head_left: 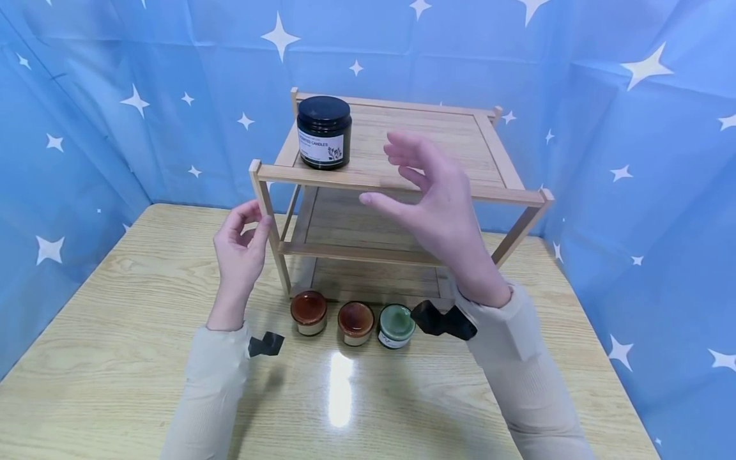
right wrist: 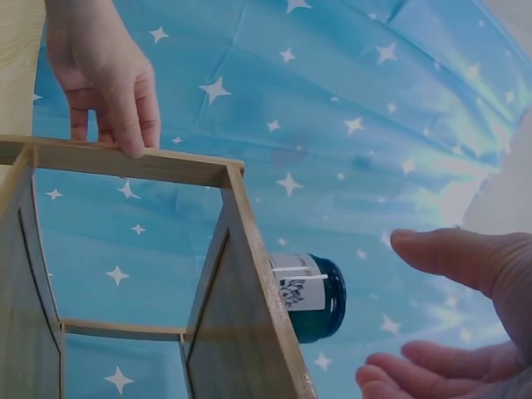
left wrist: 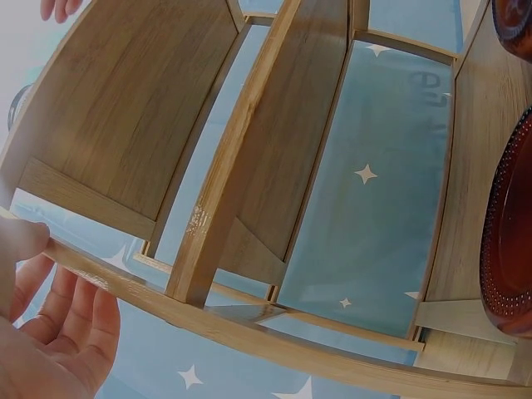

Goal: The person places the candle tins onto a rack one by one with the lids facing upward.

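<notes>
My left hand (head_left: 238, 246) holds the front left post of a three-tier wooden shelf (head_left: 414, 137). Its thumb lies on one side of the post and the fingers on the other, as the left wrist view shows. Above the shelf's front rail my right hand (head_left: 434, 198) hovers with fingers spread and nothing in them. To its left, a black lidded jar labelled as scented candles (head_left: 324, 134) stands upright on the top board's front left corner. In the right wrist view that jar (right wrist: 307, 298) sits apart from the thumb and fingers.
Along the shelf's foot stand a reddish-brown candle jar (head_left: 308, 310), a second brownish one (head_left: 355, 319) and a green one (head_left: 397, 322). They are on the wood-grain table (head_left: 132, 358). A blue curtain with white stars (head_left: 190, 70) surrounds the back and sides.
</notes>
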The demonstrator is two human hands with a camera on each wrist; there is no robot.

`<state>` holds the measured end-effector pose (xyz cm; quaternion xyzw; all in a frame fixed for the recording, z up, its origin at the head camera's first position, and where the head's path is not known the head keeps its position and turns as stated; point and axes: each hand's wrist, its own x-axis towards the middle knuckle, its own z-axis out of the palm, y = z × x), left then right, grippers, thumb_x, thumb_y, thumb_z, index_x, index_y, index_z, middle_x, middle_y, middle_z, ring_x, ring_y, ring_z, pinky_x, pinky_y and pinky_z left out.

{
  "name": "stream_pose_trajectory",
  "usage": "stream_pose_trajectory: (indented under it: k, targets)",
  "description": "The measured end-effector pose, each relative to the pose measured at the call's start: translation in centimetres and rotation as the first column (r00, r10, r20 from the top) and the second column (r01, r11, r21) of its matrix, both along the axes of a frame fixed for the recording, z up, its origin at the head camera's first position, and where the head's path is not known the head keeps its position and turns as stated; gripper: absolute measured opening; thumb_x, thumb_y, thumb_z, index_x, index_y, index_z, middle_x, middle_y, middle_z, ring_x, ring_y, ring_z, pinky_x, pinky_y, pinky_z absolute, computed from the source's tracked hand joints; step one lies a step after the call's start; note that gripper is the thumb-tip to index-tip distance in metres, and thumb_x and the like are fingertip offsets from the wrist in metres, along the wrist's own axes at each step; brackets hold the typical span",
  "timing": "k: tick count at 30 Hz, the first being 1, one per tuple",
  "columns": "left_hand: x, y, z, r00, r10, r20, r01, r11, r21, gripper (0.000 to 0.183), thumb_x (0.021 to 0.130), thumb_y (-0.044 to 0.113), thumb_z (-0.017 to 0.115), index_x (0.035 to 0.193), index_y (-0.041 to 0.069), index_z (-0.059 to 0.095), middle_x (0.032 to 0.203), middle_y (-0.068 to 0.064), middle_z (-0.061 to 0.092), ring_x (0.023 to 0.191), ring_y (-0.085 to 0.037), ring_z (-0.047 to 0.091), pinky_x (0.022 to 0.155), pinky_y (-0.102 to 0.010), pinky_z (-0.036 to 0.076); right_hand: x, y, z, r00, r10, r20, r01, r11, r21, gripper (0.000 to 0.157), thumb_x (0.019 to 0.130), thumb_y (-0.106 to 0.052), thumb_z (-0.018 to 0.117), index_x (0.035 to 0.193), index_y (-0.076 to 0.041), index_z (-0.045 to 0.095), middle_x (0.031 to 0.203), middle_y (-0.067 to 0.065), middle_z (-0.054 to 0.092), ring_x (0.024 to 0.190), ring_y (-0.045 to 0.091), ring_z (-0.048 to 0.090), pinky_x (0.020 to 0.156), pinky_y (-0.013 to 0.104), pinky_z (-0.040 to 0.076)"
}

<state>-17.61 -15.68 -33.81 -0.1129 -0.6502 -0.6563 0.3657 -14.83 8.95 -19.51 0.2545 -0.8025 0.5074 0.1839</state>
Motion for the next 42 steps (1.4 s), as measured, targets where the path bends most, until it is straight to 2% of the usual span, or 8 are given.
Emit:
stream_pose_trajectory:
  k: [6, 13, 17, 23, 29, 42]
  targets:
    - [0.0, 0.0, 0.0, 1.0, 0.005, 0.0, -0.005, 1.0, -0.002, 0.022, 0.088, -0.01, 0.059, 0.109, -0.018, 0.058, 0.088, 0.004, 0.061, 0.084, -0.01, 0.058, 0.071, -0.017, 0.052, 1.0, 0.5, -0.9, 0.999, 0.008, -0.037, -0.008, 1.0, -0.013, 0.066, 0.071, 0.002, 0.083, 0.129, 0.006, 0.054, 0.127, 0.017, 0.058, 0.116, 0.024, 0.055, 0.098, 0.026, 0.045]
    - [-0.1, 0.0, -0.1, 1.0, -0.002, -0.01, 0.002, 1.0, -0.003, 0.025, 0.091, -0.002, 0.062, 0.109, -0.018, 0.058, 0.089, -0.008, 0.061, 0.086, -0.011, 0.058, 0.073, -0.018, 0.052, 2.3, 1.3, -2.0, 0.996, 0.054, -0.072, -0.058, 0.997, -0.051, 0.065, 0.068, 0.011, 0.081, 0.127, 0.012, 0.052, 0.124, 0.021, 0.058, 0.116, 0.026, 0.056, 0.099, 0.03, 0.045]
    - [-0.1, 0.0, -0.1, 1.0, -0.005, -0.017, 0.005, 1.0, -0.005, 0.023, 0.09, -0.005, 0.061, 0.109, -0.019, 0.058, 0.088, -0.003, 0.061, 0.086, -0.011, 0.058, 0.072, -0.018, 0.052, 3.1, 2.0, -2.8, 0.997, 0.059, -0.055, -0.062, 0.997, -0.052, 0.066, 0.068, 0.013, 0.08, 0.127, 0.012, 0.051, 0.125, 0.021, 0.057, 0.118, 0.023, 0.055, 0.101, 0.029, 0.044]
    - [0.0, 0.0, 0.0, 1.0, -0.001, -0.013, 0.001, 1.0, 0.002, 0.022, 0.088, -0.01, 0.059, 0.109, -0.019, 0.058, 0.088, 0.004, 0.061, 0.084, -0.011, 0.058, 0.072, -0.017, 0.052, 4.0, 2.9, -4.1, 0.997, 0.067, -0.036, -0.069, 0.995, -0.067, 0.068, 0.065, 0.017, 0.08, 0.126, 0.012, 0.052, 0.124, 0.02, 0.058, 0.118, 0.026, 0.055, 0.1, 0.033, 0.045]
    - [-0.1, 0.0, 0.0, 1.0, -0.001, -0.015, 0.001, 1.0, -0.003, 0.022, 0.088, -0.011, 0.059, 0.108, -0.019, 0.057, 0.087, 0.005, 0.061, 0.084, -0.01, 0.058, 0.071, -0.016, 0.052, 4.7, 3.5, -5.5, 0.996, 0.08, -0.044, -0.083, 0.994, -0.066, 0.067, 0.064, 0.018, 0.079, 0.124, 0.014, 0.052, 0.125, 0.02, 0.057, 0.116, 0.028, 0.055, 0.099, 0.035, 0.046]
    - [0.0, 0.1, 0.0, 1.0, -0.009, -0.014, 0.009, 1.0, 0.007, 0.022, 0.088, -0.011, 0.058, 0.108, -0.019, 0.057, 0.086, 0.004, 0.06, 0.084, -0.011, 0.058, 0.072, -0.017, 0.053, 5.6, 4.3, -8.2, 0.997, 0.079, 0.006, -0.079, 0.997, -0.012, 0.067, 0.065, 0.015, 0.081, 0.126, 0.009, 0.054, 0.124, 0.017, 0.059, 0.114, 0.032, 0.056, 0.098, 0.033, 0.046]
